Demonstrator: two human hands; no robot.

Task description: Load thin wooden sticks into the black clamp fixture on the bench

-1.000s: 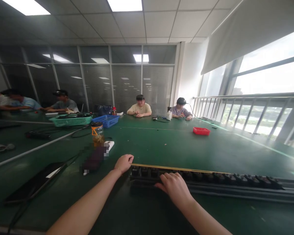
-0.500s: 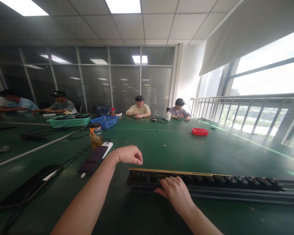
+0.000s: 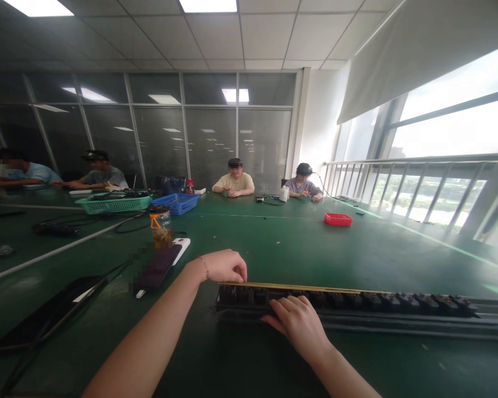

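A long black strip of small components [image 3: 357, 301] with a thin brass-coloured rail along its far edge lies across the green table [image 3: 282, 243] in front of me. My left hand [image 3: 226, 266] hovers over the strip's left end, fingers curled down and touching the rail. My right hand [image 3: 299, 323] rests on the near side of the strip, fingers bent over the components; whether they pinch one is hidden.
A dark phone [image 3: 160, 265] and a black tablet [image 3: 50, 315] lie to the left, behind them an orange-lidded jar [image 3: 161, 224]. Farther back stand a blue basket [image 3: 176, 203], a green basket [image 3: 114, 204] and a red tray [image 3: 338, 219]. Several people sit at the far edge.
My left hand lifted off the strip's left end, swung right and came down onto the rail. My right hand stayed on the strip.
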